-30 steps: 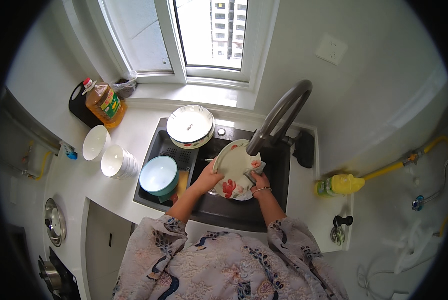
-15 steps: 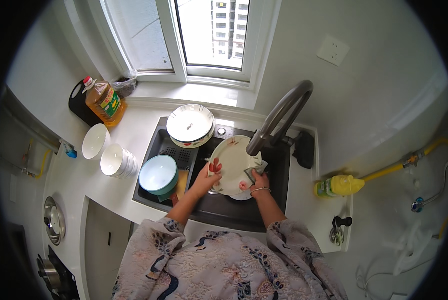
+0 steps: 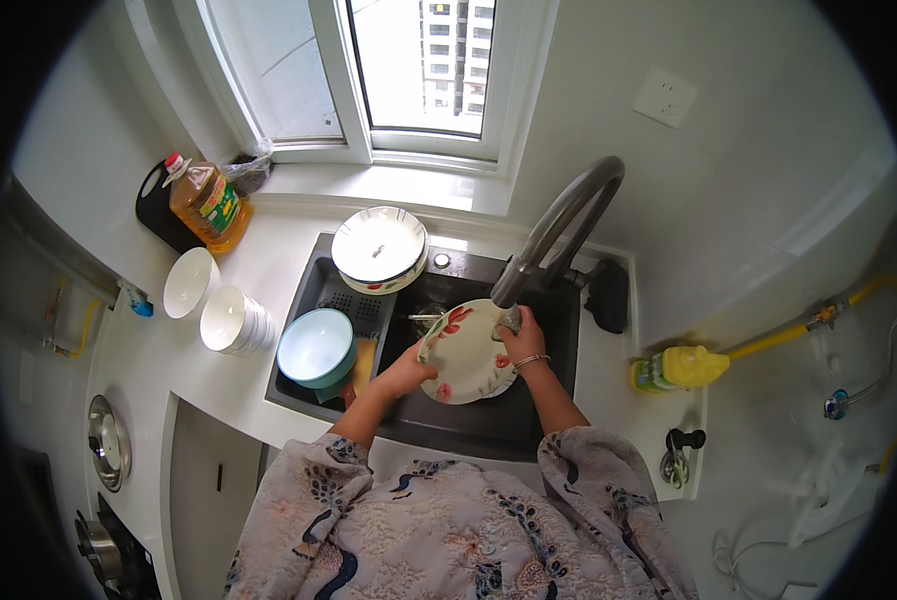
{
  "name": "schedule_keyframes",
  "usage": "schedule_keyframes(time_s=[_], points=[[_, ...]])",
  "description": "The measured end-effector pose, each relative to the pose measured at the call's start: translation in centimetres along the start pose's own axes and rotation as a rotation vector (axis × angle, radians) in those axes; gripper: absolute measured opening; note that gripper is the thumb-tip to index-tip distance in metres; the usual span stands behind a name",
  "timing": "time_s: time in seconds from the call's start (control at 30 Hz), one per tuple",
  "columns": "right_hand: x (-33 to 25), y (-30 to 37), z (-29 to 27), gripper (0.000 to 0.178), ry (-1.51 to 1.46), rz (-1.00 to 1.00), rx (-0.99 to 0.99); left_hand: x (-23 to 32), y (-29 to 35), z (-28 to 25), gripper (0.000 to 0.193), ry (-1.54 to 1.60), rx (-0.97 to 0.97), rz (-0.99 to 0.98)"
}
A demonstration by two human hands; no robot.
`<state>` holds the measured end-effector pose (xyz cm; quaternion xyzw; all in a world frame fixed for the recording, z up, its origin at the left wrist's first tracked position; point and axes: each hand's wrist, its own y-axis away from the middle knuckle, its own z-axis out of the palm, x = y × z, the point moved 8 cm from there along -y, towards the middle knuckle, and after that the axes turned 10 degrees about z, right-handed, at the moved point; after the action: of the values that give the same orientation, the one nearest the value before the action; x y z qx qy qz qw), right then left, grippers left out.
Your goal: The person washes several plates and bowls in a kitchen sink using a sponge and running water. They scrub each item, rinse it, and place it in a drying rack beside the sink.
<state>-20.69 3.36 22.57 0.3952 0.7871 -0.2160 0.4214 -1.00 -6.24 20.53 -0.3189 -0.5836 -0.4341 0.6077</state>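
While both hands clamp the floral plate (image 3: 466,350), we see our left hand (image 3: 409,376) gripping its lower-left rim and our right hand (image 3: 525,338) closed over the upper-right rim, fingers curled on the edge. The plate sits between the two hands over the dark sink (image 3: 489,425), tilted, face up toward us, its long axis running lower-left to upper-right, top edge pointing at the grey faucet (image 3: 559,232) spout just above. Both hands touch it equally. Left of the sink basin, a blue bowl (image 3: 315,347); behind, a stack of plates (image 3: 379,247).
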Motion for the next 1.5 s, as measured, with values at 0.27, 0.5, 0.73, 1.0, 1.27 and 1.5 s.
schedule_keyframes(time_s=[0.27,0.5,0.73,1.0,1.27,1.5], points=[[-8.6,3.0,3.7,0.031,0.295,-0.642,-0.289,0.2,-1.3,0.7,0.065,-0.347,-0.142,0.046],[7.8,-0.3,4.1,0.032,-0.537,0.329,-0.296,-2.0,-0.1,-1.3,0.054,0.308,0.226,-0.082],[4.9,3.6,2.3,0.034,-0.832,0.433,-0.208,-7.3,-1.2,1.9,0.052,0.929,0.150,-0.071],[2.4,4.5,-4.0,0.031,-0.245,0.175,0.160,-10.2,-1.5,2.8,0.026,0.892,0.317,-0.304],[9.1,4.3,-1.8,0.034,-0.540,0.513,0.099,-5.6,0.0,-0.9,0.042,-0.201,0.483,0.191],[12.7,3.7,0.3,0.034,-0.536,0.721,-0.088,1.6,3.5,3.3,0.039,-1.167,0.036,0.591]])
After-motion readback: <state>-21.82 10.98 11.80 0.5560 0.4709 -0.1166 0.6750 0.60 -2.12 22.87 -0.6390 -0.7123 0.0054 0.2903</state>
